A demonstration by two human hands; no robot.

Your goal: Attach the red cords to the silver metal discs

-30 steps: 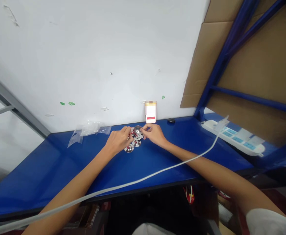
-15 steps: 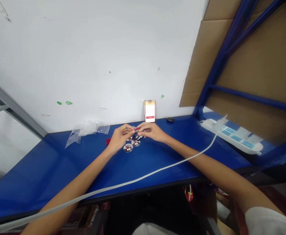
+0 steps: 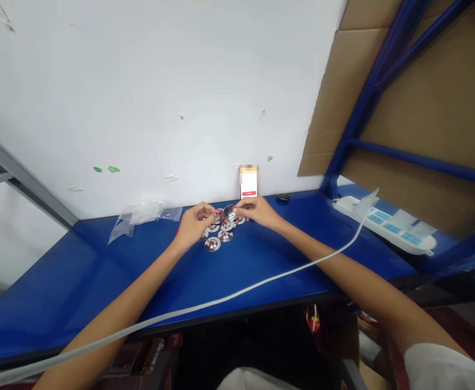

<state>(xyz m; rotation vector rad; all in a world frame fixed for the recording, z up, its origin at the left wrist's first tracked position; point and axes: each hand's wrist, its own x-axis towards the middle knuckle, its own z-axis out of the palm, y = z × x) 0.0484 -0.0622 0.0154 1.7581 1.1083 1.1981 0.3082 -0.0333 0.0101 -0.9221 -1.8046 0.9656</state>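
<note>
Polished metal discs [image 3: 213,244], each with a red centre mark, lie in a tight, partly overlapping cluster on the bench [image 3: 99,281]. One domed disc [image 3: 229,212], tilted, sits at the cluster's far side, pinched by the right hand [image 3: 258,211].

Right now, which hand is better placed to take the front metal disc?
Probably your left: the left hand sits right beside the front disc, while the right hand is farther off, up by the raised disc.
</note>
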